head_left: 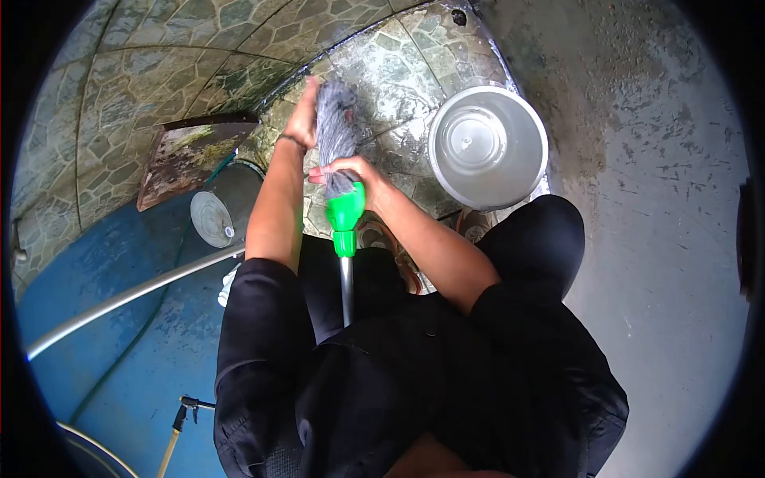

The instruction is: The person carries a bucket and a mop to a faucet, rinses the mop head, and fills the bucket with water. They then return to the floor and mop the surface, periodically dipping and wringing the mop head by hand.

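A mop with wet grey strands (pixel 336 127) is held head-up in front of me. Its green plastic socket (pixel 345 211) joins a metal handle (pixel 347 291) that runs down between my legs. Around the base of the strands, just above the socket, my right hand (pixel 356 174) is closed. My left hand (pixel 303 119), with a dark band at the wrist, lies along the left side of the strands, its fingers stretched out. Part of its palm and thumb is hidden by the strands.
A pale bucket (pixel 531 147) with some liquid stands to the right on wet stone-patterned tiles (pixel 390 48). On the left are a container with a round pale end (pixel 212 219), a curved metal pole (pixel 135 301), a green hose (pixel 127 358) and a spray gun (pixel 187 405).
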A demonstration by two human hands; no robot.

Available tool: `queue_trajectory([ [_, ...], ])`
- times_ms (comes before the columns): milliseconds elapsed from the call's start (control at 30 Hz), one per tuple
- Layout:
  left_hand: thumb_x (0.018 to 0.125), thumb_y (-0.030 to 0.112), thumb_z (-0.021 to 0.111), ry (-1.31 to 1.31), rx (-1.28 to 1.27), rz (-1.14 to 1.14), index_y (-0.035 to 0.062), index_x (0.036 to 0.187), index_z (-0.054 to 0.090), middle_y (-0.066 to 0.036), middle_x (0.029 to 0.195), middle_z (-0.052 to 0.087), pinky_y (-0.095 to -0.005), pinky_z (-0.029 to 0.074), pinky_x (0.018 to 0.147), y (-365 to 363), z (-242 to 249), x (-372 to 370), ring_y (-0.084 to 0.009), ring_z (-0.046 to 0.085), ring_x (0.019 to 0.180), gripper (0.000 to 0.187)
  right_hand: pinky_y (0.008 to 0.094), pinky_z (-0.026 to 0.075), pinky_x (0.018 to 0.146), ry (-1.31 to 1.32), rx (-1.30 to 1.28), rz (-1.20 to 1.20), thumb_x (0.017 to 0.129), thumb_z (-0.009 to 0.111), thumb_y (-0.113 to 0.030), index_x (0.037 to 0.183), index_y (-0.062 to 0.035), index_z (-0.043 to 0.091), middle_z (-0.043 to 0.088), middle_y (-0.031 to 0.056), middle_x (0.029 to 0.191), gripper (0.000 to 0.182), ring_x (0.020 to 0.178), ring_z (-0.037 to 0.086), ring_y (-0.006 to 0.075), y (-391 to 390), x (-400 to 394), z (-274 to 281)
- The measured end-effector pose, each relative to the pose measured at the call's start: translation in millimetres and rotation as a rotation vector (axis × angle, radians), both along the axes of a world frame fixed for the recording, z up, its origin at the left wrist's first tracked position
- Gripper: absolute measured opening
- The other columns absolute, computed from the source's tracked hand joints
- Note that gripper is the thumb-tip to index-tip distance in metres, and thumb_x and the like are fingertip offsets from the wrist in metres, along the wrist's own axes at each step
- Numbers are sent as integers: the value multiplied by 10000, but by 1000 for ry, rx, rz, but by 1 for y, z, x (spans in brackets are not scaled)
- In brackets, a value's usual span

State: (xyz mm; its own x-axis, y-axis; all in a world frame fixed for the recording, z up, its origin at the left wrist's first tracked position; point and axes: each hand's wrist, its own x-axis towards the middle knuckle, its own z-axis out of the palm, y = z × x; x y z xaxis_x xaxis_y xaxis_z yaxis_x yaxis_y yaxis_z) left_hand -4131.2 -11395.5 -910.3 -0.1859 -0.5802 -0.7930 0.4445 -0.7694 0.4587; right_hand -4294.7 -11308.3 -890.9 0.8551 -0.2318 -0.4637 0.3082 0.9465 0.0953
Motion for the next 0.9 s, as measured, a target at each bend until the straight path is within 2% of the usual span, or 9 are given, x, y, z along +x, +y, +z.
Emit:
queue_trajectory([
  [200,731,875,259,289,-81,158,96,1357,437,-206,1163,603,-435,490,854,41,-23,-13,-325,590,996,1015,379,390,986,-494,24,-341,742,535,-90,1195,6,488,585,92,893,465,903,581,230,15,1,12],
  [233,708,889,275,773,-116,43,112,1379,410,-210,1222,570,-452,478,875,39,-25,-7,-345,581,1002,1036,379,368,993,-531,-12,-372,808,571,-200,1244,-27,443,516,40,818,487,800,523,181,17,2,13],
  [333,671,908,297,241,-70,82,110,1371,416,-224,1279,523,-459,461,912,44,-6,-24,-363,557,1055,1068,370,338,1002,-923,184,-454,857,588,-402,1296,-55,410,471,11,790,587,782,494,153,16,1,27],
  [367,709,878,296,461,-91,55,109,1391,378,-241,1308,487,-495,436,946,49,-8,-17,-371,523,1119,1031,365,335,968,-904,124,-440,865,537,-563,1350,-59,377,437,-14,734,717,736,471,133,13,3,30],
  [467,814,787,280,451,-144,182,116,1411,331,-265,1324,459,-542,399,975,47,25,-55,-385,486,1173,899,378,322,956,-1092,60,-473,911,436,-544,1412,-47,334,438,-2,749,713,751,442,147,17,13,31],
  [567,890,476,520,530,-382,124,85,1383,351,-262,1288,487,-471,493,843,10,25,-32,-310,575,995,651,371,338,913,-1096,10,-468,917,460,-480,1414,-40,325,427,0,720,677,712,441,143,35,23,26],
  [667,840,262,660,134,-368,-186,78,1308,470,-212,1201,565,-343,530,734,-21,53,-2,-203,605,819,537,369,363,884,-992,-85,-331,871,529,-329,1342,-27,392,441,22,702,575,697,461,152,29,16,27],
  [767,797,336,680,-597,-272,-480,-13,1124,587,-178,1014,648,-364,503,742,-36,75,-21,-270,623,793,487,340,403,825,-660,-168,-46,805,545,-194,1212,-21,448,471,57,699,452,681,481,170,20,9,16],
  [900,749,375,595,-1338,-243,-878,-125,884,636,-333,922,621,-406,484,841,-35,66,-36,-392,635,900,520,264,442,619,-3,-830,102,717,620,-157,589,-22,594,597,29,662,187,638,566,105,10,9,-9],
])
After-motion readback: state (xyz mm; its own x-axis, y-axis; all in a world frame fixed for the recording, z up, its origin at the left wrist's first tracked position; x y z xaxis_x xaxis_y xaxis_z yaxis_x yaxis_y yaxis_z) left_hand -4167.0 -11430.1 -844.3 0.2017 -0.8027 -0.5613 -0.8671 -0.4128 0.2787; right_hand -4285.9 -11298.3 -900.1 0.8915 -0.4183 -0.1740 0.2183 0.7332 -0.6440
